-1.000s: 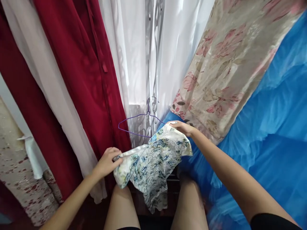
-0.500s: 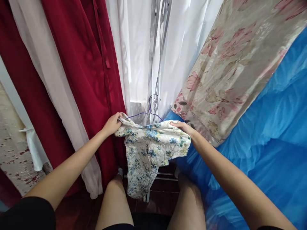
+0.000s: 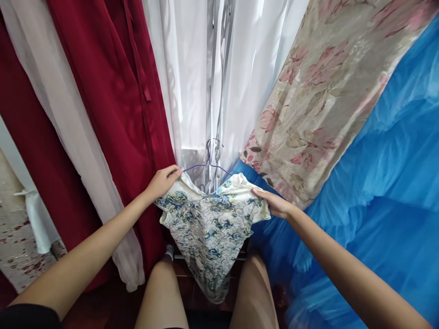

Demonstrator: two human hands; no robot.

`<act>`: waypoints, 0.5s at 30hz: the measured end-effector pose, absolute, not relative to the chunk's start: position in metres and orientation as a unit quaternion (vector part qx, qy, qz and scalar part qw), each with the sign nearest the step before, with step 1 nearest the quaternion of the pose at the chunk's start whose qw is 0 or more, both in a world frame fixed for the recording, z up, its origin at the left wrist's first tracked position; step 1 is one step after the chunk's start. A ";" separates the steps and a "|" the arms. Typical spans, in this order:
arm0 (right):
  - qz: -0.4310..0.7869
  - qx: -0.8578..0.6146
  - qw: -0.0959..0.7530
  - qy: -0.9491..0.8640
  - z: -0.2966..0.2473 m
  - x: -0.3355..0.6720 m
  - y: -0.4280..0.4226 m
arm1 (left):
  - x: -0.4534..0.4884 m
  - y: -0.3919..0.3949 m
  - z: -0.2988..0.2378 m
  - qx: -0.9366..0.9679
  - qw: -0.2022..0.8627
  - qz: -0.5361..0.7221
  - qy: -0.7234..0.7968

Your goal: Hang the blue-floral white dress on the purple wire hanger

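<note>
- Two hands hold one printed top (image 3: 209, 228) between them, near the middle, above and between the knees (image 3: 163, 288).
- Left hand (image 3: 163, 183) is closed in a pinch on the top's left shoulder, right where the hanger's arm runs in, probably to pin cloth and wire together.
- Right hand (image 3: 274, 201) has its thumb over the right sleeve and its fingers tucked behind, mostly hidden; it looks like a light grip, closed on the fabric.
- Held wide apart like that, the hands seem to spread the shoulders so the neckline opens in a V and the body hangs free.
- The purple hanger (image 3: 208, 160) sits inside the neck, hook up; I can't tell whether the hook is caught on anything.
- Beyond hang white cloth (image 3: 190, 82), red cloth (image 3: 113, 114) to the left, and a floral dress (image 3: 308, 114) and blue tulle (image 3: 387, 205) to the right.
</note>
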State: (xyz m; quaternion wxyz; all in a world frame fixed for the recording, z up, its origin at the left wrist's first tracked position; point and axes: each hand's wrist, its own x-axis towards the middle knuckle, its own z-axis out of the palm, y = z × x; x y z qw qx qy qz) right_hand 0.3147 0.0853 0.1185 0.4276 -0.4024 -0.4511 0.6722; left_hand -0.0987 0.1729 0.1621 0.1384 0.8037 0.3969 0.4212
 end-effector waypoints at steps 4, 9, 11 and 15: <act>0.651 -0.377 0.476 -0.455 0.144 0.310 0.086 | -0.084 0.158 0.174 0.824 0.094 0.386 0.404; 0.635 -0.343 0.504 -0.475 0.162 0.298 0.086 | -0.077 0.165 0.182 0.820 0.066 0.391 0.412; 0.600 -0.356 0.535 -0.477 0.160 0.295 0.085 | -0.075 0.168 0.185 0.815 0.077 0.401 0.411; 0.514 -0.385 0.612 -0.462 0.165 0.288 0.093 | -0.071 0.173 0.193 0.796 0.116 0.441 0.399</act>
